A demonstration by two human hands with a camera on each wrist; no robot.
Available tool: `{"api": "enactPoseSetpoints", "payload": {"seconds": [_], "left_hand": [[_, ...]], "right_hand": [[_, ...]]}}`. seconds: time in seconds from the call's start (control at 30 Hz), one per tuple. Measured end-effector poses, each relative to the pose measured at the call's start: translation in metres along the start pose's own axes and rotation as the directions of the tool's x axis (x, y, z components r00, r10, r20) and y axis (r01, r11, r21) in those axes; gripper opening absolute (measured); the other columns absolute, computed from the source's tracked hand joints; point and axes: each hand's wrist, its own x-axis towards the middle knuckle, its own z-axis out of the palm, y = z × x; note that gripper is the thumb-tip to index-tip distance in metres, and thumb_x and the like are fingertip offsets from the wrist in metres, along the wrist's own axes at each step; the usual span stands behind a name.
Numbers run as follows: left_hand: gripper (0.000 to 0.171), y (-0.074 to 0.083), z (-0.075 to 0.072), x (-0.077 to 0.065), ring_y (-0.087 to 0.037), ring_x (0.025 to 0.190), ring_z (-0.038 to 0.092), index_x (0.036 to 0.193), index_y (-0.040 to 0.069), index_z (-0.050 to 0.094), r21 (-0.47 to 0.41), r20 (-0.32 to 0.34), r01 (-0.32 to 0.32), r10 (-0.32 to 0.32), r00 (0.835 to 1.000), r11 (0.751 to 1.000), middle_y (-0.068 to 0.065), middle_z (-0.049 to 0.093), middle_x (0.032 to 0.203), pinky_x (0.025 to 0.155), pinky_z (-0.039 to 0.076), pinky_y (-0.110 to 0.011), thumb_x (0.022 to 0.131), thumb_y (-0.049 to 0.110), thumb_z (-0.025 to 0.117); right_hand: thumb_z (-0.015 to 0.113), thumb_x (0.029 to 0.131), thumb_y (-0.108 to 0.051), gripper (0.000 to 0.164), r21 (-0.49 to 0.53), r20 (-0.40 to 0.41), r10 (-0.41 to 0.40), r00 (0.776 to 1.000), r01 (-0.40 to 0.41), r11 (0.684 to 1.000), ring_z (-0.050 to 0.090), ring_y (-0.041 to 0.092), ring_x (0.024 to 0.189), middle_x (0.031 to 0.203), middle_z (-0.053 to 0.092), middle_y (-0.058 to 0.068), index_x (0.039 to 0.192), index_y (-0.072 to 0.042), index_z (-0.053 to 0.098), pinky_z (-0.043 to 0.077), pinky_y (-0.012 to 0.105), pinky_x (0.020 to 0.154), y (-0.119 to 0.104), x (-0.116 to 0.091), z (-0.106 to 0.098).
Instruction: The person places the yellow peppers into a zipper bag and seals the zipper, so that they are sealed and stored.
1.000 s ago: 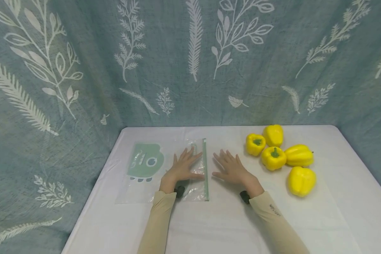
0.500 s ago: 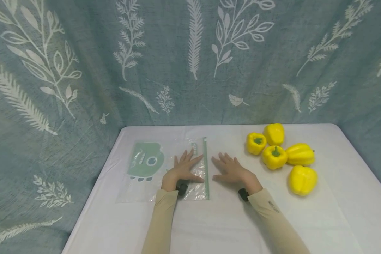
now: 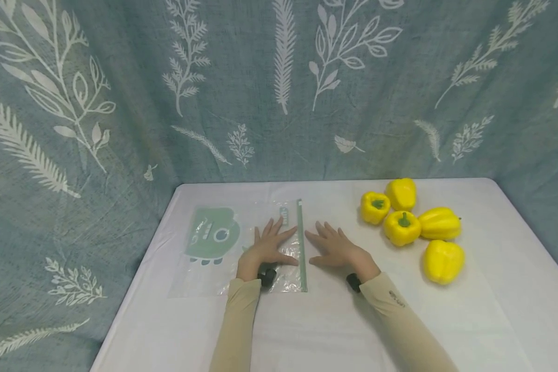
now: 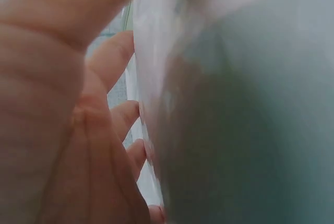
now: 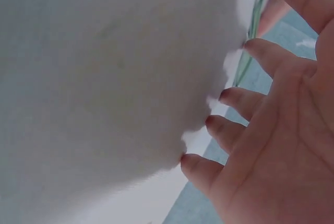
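Note:
A clear plastic zip bag [image 3: 260,281] with a green cartoon print lies flat on the table, its green zip edge [image 3: 301,243] toward the right. My left hand [image 3: 267,248] rests on the bag with fingers spread, thumb and index tips close to the zip edge; the left wrist view shows its fingertips touching the plastic. Just right of the zip edge, my right hand [image 3: 339,248] rests fingertips down on the white cloth, fingers spread. In the right wrist view its fingertips [image 5: 224,94] meet the cloth. Neither hand holds anything.
Several yellow bell peppers, one of them a pepper with a green stem [image 3: 402,227], sit at the right; the nearest pepper [image 3: 443,262] stands slightly apart. A white cloth [image 3: 316,330] covers the table. Behind hangs a blue-green patterned curtain [image 3: 251,93].
My right hand has shifted slightly left, closer to the zip edge. My left hand has moved very little, and the bag and peppers stay in place on the table.

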Motion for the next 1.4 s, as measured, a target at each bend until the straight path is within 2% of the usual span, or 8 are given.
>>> {"api": "enactPoseSetpoints", "payload": {"seconds": [0.27, 0.6, 0.93, 1.2, 1.4], "left_hand": [[0.092, -0.0015, 0.0009, 0.0009, -0.034, 0.142, -0.008, 0.145, 0.029, 0.030, -0.023, -0.001, -0.006, 0.006, 1.000, 1.000, -0.009, 0.001, 0.156, 0.106, -0.010, -0.062, 0.068, 0.054, 0.073], [0.088, -0.0045, 0.0056, 0.0025, -0.033, 0.142, -0.008, 0.144, 0.032, 0.030, -0.030, -0.009, -0.021, 0.021, 1.000, 0.999, -0.008, 0.002, 0.156, 0.106, -0.011, -0.063, 0.070, 0.053, 0.072], [0.088, -0.0054, 0.0036, 0.0017, -0.033, 0.142, -0.007, 0.145, 0.032, 0.030, -0.043, -0.016, -0.016, 0.016, 1.000, 0.999, -0.008, 0.004, 0.156, 0.106, -0.010, -0.063, 0.070, 0.056, 0.070], [0.088, -0.0059, 0.0015, -0.0015, -0.033, 0.142, -0.008, 0.145, 0.031, 0.029, -0.077, -0.012, -0.025, 0.024, 1.000, 0.997, -0.008, 0.003, 0.156, 0.106, -0.011, -0.062, 0.071, 0.054, 0.071], [0.087, -0.0067, 0.0012, -0.0021, -0.032, 0.142, -0.007, 0.144, 0.031, 0.031, -0.094, -0.025, -0.022, 0.020, 0.999, 0.995, -0.008, 0.004, 0.156, 0.106, -0.011, -0.062, 0.071, 0.054, 0.071]], "right_hand": [[0.054, 0.090, -0.046, 0.069, -0.078, 0.015, -0.013, 1.000, 0.014, 0.997, 0.006, 0.039, 0.141, 0.153, 0.010, 0.019, 0.147, -0.018, 0.026, 0.008, 0.059, 0.111, 0.0006, 0.0041, 0.0016], [0.049, 0.091, -0.051, 0.073, -0.101, 0.003, -0.029, 1.000, 0.030, 0.994, 0.007, 0.038, 0.141, 0.154, 0.010, 0.018, 0.148, -0.014, 0.021, 0.009, 0.059, 0.111, -0.0013, 0.0043, 0.0045], [0.048, 0.092, -0.050, 0.069, -0.137, 0.003, -0.052, 0.999, 0.052, 0.989, 0.008, 0.036, 0.141, 0.154, 0.011, 0.015, 0.147, -0.013, 0.027, 0.009, 0.057, 0.112, -0.0050, 0.0069, 0.0061], [0.045, 0.094, -0.048, 0.065, -0.164, 0.036, -0.093, 0.995, 0.097, 0.982, 0.008, 0.036, 0.141, 0.154, 0.012, 0.015, 0.146, -0.013, 0.028, 0.010, 0.058, 0.111, -0.0061, 0.0082, 0.0047], [0.038, 0.096, -0.050, 0.063, -0.159, 0.069, -0.085, 0.994, 0.095, 0.983, 0.005, 0.033, 0.142, 0.155, 0.008, 0.012, 0.147, -0.017, 0.026, 0.007, 0.055, 0.113, -0.0030, 0.0095, 0.0029]]}}
